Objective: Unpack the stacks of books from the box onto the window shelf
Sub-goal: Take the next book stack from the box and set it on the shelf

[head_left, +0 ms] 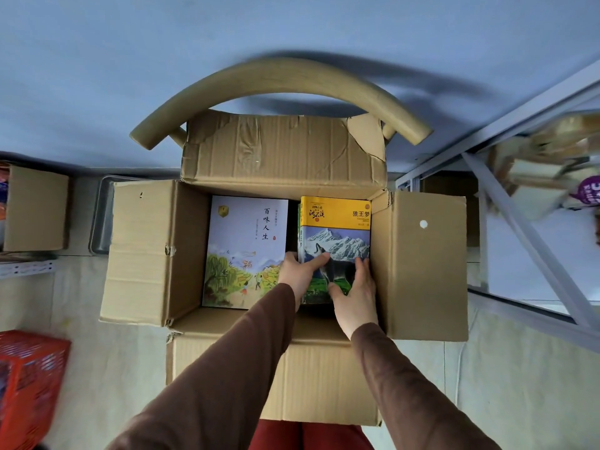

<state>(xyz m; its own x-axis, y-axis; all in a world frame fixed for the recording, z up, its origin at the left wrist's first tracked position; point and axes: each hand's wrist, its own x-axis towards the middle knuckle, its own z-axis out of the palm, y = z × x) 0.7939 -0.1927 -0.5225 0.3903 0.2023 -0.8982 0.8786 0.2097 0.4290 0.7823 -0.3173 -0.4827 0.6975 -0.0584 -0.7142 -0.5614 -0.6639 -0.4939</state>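
Note:
An open cardboard box (156,254) sits on a chair in front of me, flaps spread out. Inside on the left lies a pale book with a painted landscape cover (240,241). On the right is a stack topped by a yellow book with a wolf and snowy mountain (337,228). My left hand (297,274) grips the stack's left side, thumb across the cover. My right hand (355,297) holds its near right corner, fingers up the cover's right edge. The window shelf is not clearly in view.
The chair's curved wooden backrest (285,76) arcs behind the box. A smaller cardboard box (35,209) and a metal tray (100,219) are at left, a red plastic crate (29,384) at lower left. A white metal frame (532,235) with blurred items stands at right.

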